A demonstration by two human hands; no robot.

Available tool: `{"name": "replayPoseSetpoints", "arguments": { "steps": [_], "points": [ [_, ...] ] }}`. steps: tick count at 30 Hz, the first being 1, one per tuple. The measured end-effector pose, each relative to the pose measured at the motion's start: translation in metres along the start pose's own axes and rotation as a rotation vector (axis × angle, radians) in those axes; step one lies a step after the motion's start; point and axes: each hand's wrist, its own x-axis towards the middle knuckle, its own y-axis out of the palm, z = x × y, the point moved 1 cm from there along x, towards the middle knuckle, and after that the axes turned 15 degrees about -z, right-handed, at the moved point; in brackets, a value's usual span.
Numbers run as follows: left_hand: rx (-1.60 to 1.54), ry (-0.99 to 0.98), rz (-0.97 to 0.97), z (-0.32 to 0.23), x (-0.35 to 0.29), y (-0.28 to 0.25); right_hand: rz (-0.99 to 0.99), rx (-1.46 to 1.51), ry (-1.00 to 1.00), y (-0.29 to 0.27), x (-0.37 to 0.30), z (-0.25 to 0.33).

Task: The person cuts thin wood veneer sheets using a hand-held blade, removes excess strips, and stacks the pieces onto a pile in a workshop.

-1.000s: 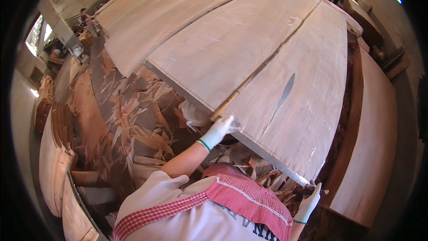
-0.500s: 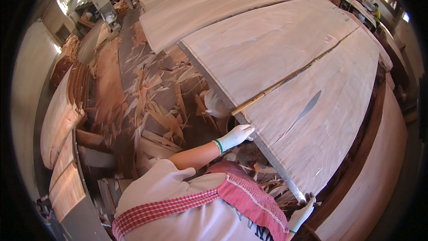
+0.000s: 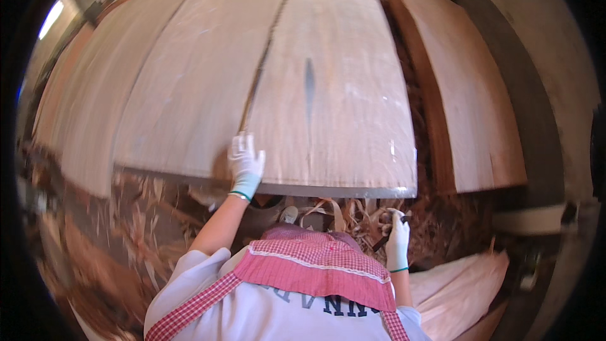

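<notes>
A broad pale wood veneer sheet point(image 3: 353, 113) lies before me, with a dark slit-shaped hole point(image 3: 309, 85) in it. Left of the hole, a dark narrow seam point(image 3: 264, 63) runs away from me. My left hand point(image 3: 246, 163), in a white glove with a green cuff, rests on the wood at the seam's near end, fingers spread. My right hand point(image 3: 398, 240), gloved alike, is below the sheet's near right corner, apart from it. Its fingers are closed around a slim dark tool point(image 3: 380, 244), whose kind I cannot make out.
A grey metal edge point(image 3: 328, 191) borders the near side of the veneer. Another veneer stack point(image 3: 467, 95) stands to the right across a gap. Wood scraps point(image 3: 341, 211) litter the floor around my feet, and a loose veneer piece point(image 3: 464, 290) lies at the lower right.
The view has turned to the right. My left hand has gone from gripping the near edge to lying spread on the veneer. My right hand has come away from the near right corner.
</notes>
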Motion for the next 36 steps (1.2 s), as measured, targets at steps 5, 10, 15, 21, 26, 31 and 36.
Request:
{"name": "replayPoseSetpoints", "arguments": {
  "steps": [5,10,15,21,26,31,36],
  "points": [
    [0.006,0.033,0.064,0.063,0.02,0.062,-0.205,-0.132,-0.168,-0.034,-0.058,-0.066],
    [-0.453,-0.017,0.139,0.066,0.041,0.064,-0.582,0.119,0.234,-0.11,-0.178,-0.096],
    [0.022,0.303,-0.019,0.19,0.101,0.085,-0.907,-0.018,0.221,-0.16,-0.194,-0.133],
    [-0.531,0.645,0.074,-0.074,0.11,0.071,-1.44,-0.641,0.397,-0.23,-0.288,-0.175],
    [-0.965,0.892,0.38,-0.268,0.01,0.01,-1.418,-0.968,0.664,-0.244,-0.364,-0.23],
    [-1.195,0.996,0.722,-0.37,-0.098,-0.066,-1.296,-1.054,0.605,-0.253,-0.384,-0.24],
    [-1.168,1.341,1.148,-0.449,-0.214,-0.134,-1.211,-0.985,0.563,-0.266,-0.397,-0.166]
  ]
}}
